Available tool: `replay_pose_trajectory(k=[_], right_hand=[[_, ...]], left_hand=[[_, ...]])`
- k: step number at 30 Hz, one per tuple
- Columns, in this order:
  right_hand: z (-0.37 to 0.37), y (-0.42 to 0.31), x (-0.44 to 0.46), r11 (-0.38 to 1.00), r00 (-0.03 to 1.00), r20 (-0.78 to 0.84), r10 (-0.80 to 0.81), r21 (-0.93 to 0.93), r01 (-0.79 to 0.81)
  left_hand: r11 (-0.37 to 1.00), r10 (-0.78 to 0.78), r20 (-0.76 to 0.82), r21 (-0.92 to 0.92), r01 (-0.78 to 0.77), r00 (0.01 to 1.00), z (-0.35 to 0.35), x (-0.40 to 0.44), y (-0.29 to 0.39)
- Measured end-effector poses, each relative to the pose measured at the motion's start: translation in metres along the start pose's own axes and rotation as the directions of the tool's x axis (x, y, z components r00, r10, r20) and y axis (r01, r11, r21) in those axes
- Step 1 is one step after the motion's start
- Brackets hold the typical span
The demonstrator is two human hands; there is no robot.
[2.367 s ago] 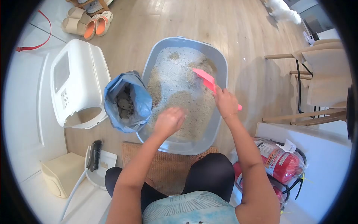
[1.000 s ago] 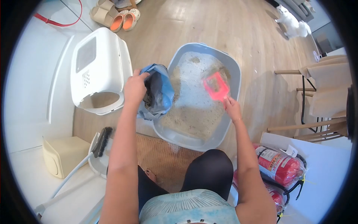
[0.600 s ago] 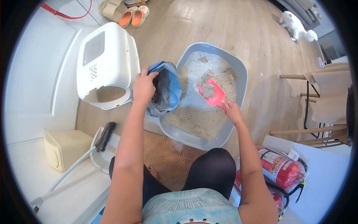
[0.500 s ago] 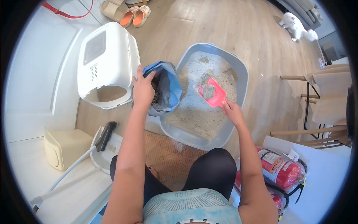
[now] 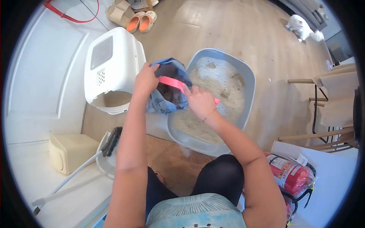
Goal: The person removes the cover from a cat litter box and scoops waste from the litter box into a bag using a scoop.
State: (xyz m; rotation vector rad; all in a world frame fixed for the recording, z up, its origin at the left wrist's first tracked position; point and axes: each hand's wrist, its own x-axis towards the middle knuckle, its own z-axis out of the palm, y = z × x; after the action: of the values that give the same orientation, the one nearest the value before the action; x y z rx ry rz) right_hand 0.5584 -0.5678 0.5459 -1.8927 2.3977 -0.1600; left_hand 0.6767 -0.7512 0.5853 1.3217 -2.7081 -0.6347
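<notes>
My left hand (image 5: pixel 146 79) grips the left edge of a blue plastic bag (image 5: pixel 162 103), which stands open beside the grey litter tray (image 5: pixel 249 97). In my right hand (image 5: pixel 201 102) is the handle of a pink scoop (image 5: pixel 172 82). The scoop is seen edge-on, tipped over the bag's mouth, with its far end near my left hand. Dark contents show inside the bag, but whether anything lies on the scoop cannot be told. Pale litter (image 5: pixel 205 123) covers the tray's bottom, whiter toward the far side.
A white litter box cover (image 5: pixel 127 57) stands left of the bag. Brush (image 5: pixel 111 142), dustpan and cream box (image 5: pixel 72 150) lie lower left. Fire extinguishers (image 5: pixel 292 176) and a wooden chair (image 5: pixel 336 91) are at the right. A white cat (image 5: pixel 299 27) is far right; clogs (image 5: pixel 146 22) lie at the back.
My left hand has taken hold of the bag's edge. My right hand has brought the scoop, which held a grey clump, left from the tray to the bag and tipped it.
</notes>
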Motion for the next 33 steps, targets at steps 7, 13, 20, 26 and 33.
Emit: replay_pose_trajectory(k=[7,13,20,26,33], right_hand=[[0.040,0.011,0.010,0.979,0.987,-0.052,-0.152,-0.146,0.143],[0.038,0.015,0.007,0.997,0.997,0.034,-0.071,-0.035,0.072],[-0.009,0.030,0.019,0.965,0.957,0.273,0.099,0.209,-0.159],[-0.034,0.014,0.015,0.970,0.938,0.330,0.104,0.174,-0.168],[-0.033,-0.001,0.007,0.953,0.955,0.274,0.109,0.245,-0.179]], left_hand=[[1.000,0.006,0.009,-0.002,-0.006,1.000,0.016,-0.001,0.007],[0.996,0.081,-0.061,0.031,-0.079,0.995,0.021,0.005,0.006],[0.770,-0.116,-0.082,-0.637,0.038,0.990,0.022,0.003,-0.047],[0.921,0.135,-0.036,-0.363,-0.139,0.990,0.082,0.009,-0.078],[0.859,-0.090,0.066,-0.499,0.111,0.994,0.103,0.020,-0.044]])
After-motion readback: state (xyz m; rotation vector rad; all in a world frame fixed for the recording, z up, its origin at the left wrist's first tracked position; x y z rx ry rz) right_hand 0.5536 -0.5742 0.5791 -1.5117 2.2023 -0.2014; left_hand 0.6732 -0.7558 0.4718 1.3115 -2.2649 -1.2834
